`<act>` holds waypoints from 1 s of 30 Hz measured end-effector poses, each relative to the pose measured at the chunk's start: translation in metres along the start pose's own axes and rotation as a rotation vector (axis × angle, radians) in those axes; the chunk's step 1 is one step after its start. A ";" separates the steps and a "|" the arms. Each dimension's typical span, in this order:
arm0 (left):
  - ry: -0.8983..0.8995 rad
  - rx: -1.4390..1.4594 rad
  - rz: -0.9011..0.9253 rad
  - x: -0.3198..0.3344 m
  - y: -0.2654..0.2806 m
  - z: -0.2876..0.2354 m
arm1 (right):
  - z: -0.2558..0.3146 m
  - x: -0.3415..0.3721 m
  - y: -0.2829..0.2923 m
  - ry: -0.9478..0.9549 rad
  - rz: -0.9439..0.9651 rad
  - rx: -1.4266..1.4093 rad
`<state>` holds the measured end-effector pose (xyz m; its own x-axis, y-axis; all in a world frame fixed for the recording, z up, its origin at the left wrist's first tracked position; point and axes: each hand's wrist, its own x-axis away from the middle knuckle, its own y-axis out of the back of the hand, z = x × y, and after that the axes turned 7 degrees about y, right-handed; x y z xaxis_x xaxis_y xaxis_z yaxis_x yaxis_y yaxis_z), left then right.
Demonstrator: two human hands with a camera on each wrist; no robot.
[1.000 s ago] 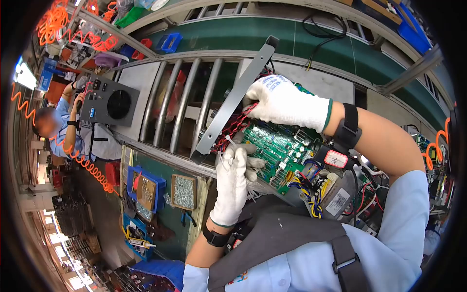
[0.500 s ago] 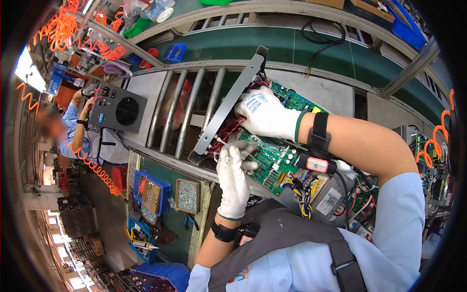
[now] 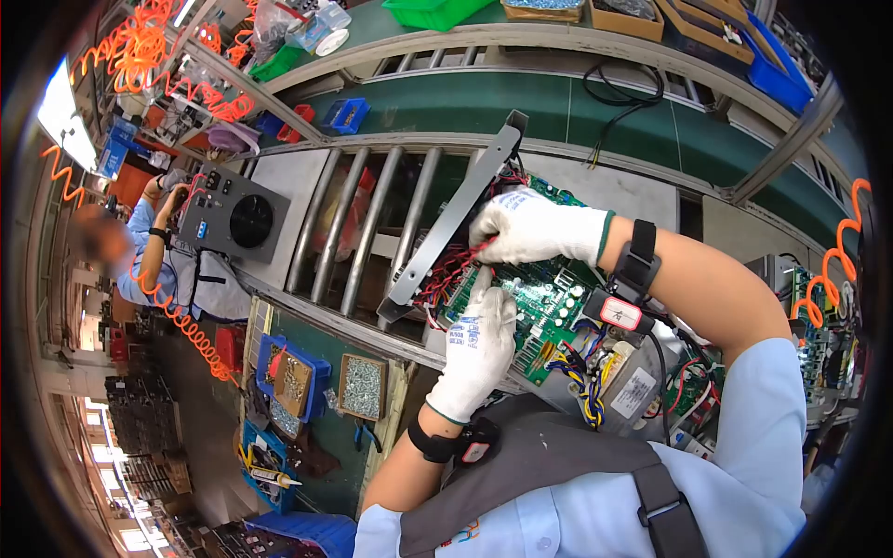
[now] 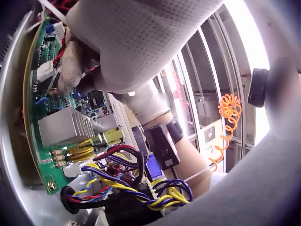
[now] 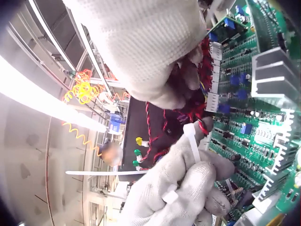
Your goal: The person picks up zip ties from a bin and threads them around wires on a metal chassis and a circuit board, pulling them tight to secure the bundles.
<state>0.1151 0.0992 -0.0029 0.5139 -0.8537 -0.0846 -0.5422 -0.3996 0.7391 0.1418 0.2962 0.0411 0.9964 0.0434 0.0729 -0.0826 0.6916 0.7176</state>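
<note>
In the head view my gloved left hand (image 3: 481,349) reaches over the green circuit board (image 3: 549,312). The right wrist view shows this hand (image 5: 176,188) pinching a white cable tie (image 5: 194,146); a second tie head shows lower between its fingers. My right hand (image 3: 544,228), fingers curled, grips red and black twisted wires (image 3: 454,265) between the board and a grey metal panel (image 3: 460,219). Both hands' fingertips are close together at the wires. In the left wrist view the left hand (image 4: 136,42) hides most of the wires.
Yellow and blue wires (image 3: 588,386) and a metal box (image 3: 635,392) lie beside the board. Metal rollers (image 3: 363,232) run left of the panel. A tray of screws (image 3: 363,386) stands at lower left. Another person (image 3: 139,232) works at a grey unit (image 3: 233,216).
My left hand has moved from the panel's lower end towards the right hand, up to the wires. The right hand keeps its grip on the wires.
</note>
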 end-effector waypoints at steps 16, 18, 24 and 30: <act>0.246 -0.156 0.012 -0.035 0.006 0.036 | -0.011 -0.008 -0.015 0.028 -0.183 0.147; 0.612 0.477 0.046 -0.042 0.019 -0.007 | -0.012 -0.007 -0.014 0.024 -0.186 0.138; 0.508 0.733 0.019 -0.014 0.015 0.010 | -0.013 -0.007 -0.012 0.013 -0.166 0.122; 0.476 0.899 0.091 -0.023 0.017 0.017 | -0.017 -0.011 -0.014 0.013 -0.159 0.097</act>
<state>0.0829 0.1064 -0.0004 0.5508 -0.7501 0.3660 -0.7898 -0.6102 -0.0620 0.1327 0.2983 0.0181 0.9972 -0.0515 -0.0550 0.0751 0.6174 0.7831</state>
